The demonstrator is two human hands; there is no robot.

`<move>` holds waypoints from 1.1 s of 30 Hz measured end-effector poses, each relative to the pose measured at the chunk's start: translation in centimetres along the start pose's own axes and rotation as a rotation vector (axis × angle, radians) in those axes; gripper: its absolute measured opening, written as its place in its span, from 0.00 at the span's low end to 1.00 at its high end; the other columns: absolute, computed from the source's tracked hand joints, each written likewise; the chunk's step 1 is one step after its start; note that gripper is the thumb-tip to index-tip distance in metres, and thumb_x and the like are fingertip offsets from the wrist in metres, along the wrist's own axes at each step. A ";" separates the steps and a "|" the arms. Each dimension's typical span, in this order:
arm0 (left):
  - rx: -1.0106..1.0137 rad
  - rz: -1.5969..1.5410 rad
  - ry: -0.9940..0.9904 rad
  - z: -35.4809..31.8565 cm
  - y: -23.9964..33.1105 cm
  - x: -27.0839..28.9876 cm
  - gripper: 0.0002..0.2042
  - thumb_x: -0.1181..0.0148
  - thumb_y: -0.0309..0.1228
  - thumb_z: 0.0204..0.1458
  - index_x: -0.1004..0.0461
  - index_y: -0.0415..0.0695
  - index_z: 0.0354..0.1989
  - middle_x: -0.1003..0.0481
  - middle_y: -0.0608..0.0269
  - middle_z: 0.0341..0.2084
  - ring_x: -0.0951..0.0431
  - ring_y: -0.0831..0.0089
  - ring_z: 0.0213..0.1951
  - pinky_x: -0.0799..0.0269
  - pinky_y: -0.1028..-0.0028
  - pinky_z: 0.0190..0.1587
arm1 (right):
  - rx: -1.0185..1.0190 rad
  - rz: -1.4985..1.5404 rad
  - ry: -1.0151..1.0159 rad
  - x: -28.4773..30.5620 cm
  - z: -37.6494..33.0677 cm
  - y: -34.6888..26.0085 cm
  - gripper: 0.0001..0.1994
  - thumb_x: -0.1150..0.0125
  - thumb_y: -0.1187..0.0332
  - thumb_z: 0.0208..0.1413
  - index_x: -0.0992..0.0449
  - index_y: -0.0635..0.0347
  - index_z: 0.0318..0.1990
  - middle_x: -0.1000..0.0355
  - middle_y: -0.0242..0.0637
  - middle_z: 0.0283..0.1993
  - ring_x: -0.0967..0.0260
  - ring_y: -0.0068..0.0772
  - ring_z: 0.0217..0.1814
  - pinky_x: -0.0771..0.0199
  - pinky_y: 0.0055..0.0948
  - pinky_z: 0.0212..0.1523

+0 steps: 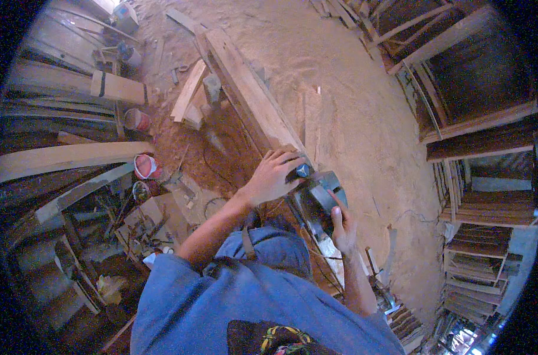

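A dark power tool that looks like an electric hand planer (317, 198) rests at the near end of a long pale wooden beam (251, 89). My left hand (275, 176) is closed over the front of the planer, beside its round knob, with the fingers bent toward the beam. My right hand (343, 228) grips the rear of the tool, its thumb along the top; most of its other fingers are hidden. The beam stretches away from me toward the upper left.
Short wood offcuts (189, 92) lie left of the beam on a sawdust-covered floor (363, 124). Red-and-white buckets (146, 167) and a curved timber (73, 161) stand at left. Wooden racks with stacked boards (488, 208) line the right side. A thin cable (419, 218) trails across the floor.
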State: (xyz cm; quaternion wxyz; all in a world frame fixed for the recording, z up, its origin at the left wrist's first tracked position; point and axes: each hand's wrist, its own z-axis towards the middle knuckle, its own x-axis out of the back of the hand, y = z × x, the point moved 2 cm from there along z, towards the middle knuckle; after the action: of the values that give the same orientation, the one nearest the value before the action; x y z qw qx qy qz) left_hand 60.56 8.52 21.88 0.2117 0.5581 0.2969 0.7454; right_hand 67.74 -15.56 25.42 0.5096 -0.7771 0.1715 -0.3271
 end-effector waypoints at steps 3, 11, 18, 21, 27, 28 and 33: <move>-0.037 -0.052 -0.079 1.5 -0.3 0.6 0.27 0.32 0.36 0.45 0.26 0.47 0.57 0.27 0.58 0.56 0.31 0.57 0.61 0.39 0.57 0.65 | -0.035 0.029 -0.023 0.4 0.9 -0.8 0.23 0.56 0.55 0.71 0.32 0.57 0.66 0.25 0.46 0.56 0.31 0.38 0.61 0.36 0.36 0.63; -0.228 0.023 -0.088 1.7 -2.9 0.6 0.28 0.30 0.31 0.41 0.24 0.49 0.56 0.25 0.62 0.55 0.30 0.62 0.61 0.40 0.59 0.66 | -0.072 0.012 -0.046 -0.4 1.0 -1.5 0.25 0.54 0.53 0.71 0.33 0.60 0.67 0.33 0.23 0.32 0.39 0.18 0.37 0.38 0.23 0.43; -0.190 0.114 0.072 1.0 -2.4 1.6 0.24 0.30 0.32 0.41 0.22 0.52 0.52 0.23 0.66 0.52 0.29 0.66 0.59 0.41 0.60 0.65 | -0.014 -0.031 -0.017 -1.2 1.6 -1.8 0.26 0.54 0.52 0.71 0.32 0.60 0.67 0.36 0.21 0.29 0.41 0.17 0.35 0.39 0.24 0.40; -0.138 0.146 0.131 0.2 -1.3 1.3 0.23 0.30 0.34 0.42 0.22 0.52 0.52 0.23 0.65 0.52 0.28 0.64 0.58 0.41 0.60 0.65 | -0.052 0.128 -0.029 -1.3 1.4 -0.1 0.25 0.54 0.52 0.71 0.30 0.57 0.65 0.28 0.35 0.47 0.35 0.29 0.51 0.38 0.33 0.56; 0.268 -0.130 0.561 -6.5 -2.1 0.2 0.18 0.33 0.35 0.51 0.22 0.45 0.51 0.23 0.55 0.50 0.24 0.59 0.53 0.31 0.60 0.57 | -0.076 0.094 -0.019 -0.2 -2.4 0.6 0.25 0.55 0.51 0.71 0.31 0.57 0.66 0.25 0.41 0.55 0.32 0.35 0.57 0.36 0.36 0.63; 0.406 -0.243 0.679 -8.3 -3.4 -0.2 0.18 0.34 0.36 0.53 0.22 0.42 0.51 0.23 0.53 0.49 0.23 0.58 0.50 0.28 0.61 0.53 | -0.107 0.101 -0.024 -0.1 -2.4 0.6 0.25 0.56 0.51 0.71 0.31 0.58 0.66 0.25 0.41 0.56 0.32 0.36 0.58 0.35 0.36 0.63; 0.705 -0.190 0.296 -19.1 -9.5 -5.9 0.20 0.34 0.39 0.53 0.22 0.39 0.49 0.22 0.48 0.45 0.20 0.55 0.44 0.25 0.64 0.49 | -0.132 0.194 -0.055 -0.7 -2.4 -0.6 0.26 0.57 0.51 0.71 0.31 0.61 0.65 0.26 0.43 0.58 0.30 0.40 0.59 0.33 0.36 0.62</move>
State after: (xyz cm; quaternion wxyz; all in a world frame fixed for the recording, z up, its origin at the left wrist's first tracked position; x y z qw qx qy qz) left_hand 43.84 7.76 7.46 0.0299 0.4532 0.6122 0.6472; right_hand 65.60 -16.53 26.35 0.4911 -0.7974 0.2531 -0.2427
